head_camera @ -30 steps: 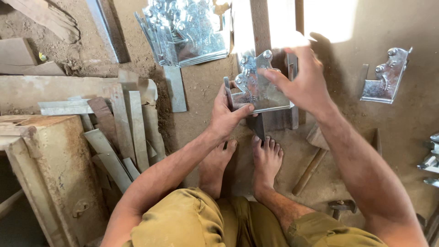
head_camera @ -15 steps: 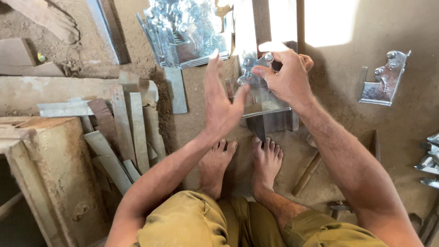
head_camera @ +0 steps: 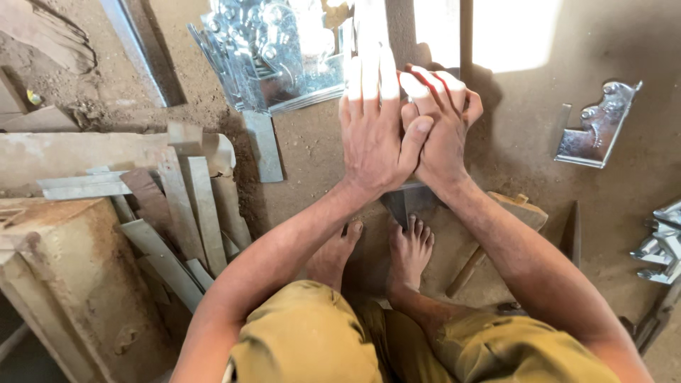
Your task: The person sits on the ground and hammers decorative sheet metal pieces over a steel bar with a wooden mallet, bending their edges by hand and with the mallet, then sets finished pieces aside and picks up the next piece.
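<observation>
We're squatting on the dirt floor (head_camera: 319, 163), bare feet (head_camera: 408, 252) just under both hands. Left hand (head_camera: 372, 131) lies flat, fingers straight and together, pressed over something we can't see. Right hand (head_camera: 443, 131) is curled tight against it, thumb sides touching; what it grips is hidden, so we can't tell if it's clamped on anything. Only a dark metal edge (head_camera: 404, 202) shows below the wrists, just above the toes. Looks like a pressing or seating step on a piece under the palms. Stack of shiny stamped sheets (head_camera: 273, 53) sits just beyond the hands; one stamped bracket (head_camera: 596, 131) lies well apart to the right, and wood strips (head_camera: 188, 206) lie left.
</observation>
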Tool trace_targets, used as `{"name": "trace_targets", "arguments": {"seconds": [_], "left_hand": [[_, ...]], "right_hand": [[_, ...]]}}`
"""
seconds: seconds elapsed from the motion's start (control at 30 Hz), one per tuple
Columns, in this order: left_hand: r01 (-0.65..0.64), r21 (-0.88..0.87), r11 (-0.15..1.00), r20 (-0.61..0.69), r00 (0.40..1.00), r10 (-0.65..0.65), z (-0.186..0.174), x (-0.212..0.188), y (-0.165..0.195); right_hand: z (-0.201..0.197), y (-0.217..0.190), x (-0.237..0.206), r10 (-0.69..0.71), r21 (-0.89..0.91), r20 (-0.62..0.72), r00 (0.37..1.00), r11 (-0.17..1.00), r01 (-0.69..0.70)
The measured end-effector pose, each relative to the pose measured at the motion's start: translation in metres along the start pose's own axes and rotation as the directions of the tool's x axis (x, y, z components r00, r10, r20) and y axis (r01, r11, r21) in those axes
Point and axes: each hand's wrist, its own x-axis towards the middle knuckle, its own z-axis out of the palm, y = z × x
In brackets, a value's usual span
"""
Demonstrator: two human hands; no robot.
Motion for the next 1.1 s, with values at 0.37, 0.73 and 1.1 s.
{"name": "trace_targets", "arguments": {"seconds": [0.37,0.73,1.1], "left_hand": [[-0.027,-0.401,0.915,-0.029,0.999,0.017,0.022,0.007,-0.02],[0.303,-0.554,0.776,0.326,0.936,-0.133,-0.025,0.007,-0.034],[0.137,-0.509,0.85,0.342,0.938,0.053,-0.024,-0.035,-0.048]], "right_hand": [[0.038,0.027,-0.001,0.007,0.185,0.035,0.999,0.983,-0.013],[-0.023,0.024,-0.049,0.066,0.049,-0.302,0.951,0.997,-0.054],[-0.015,0.037,-0.335,0.815,-0.196,-0.124,0.565,0.539,-0.82]]}}
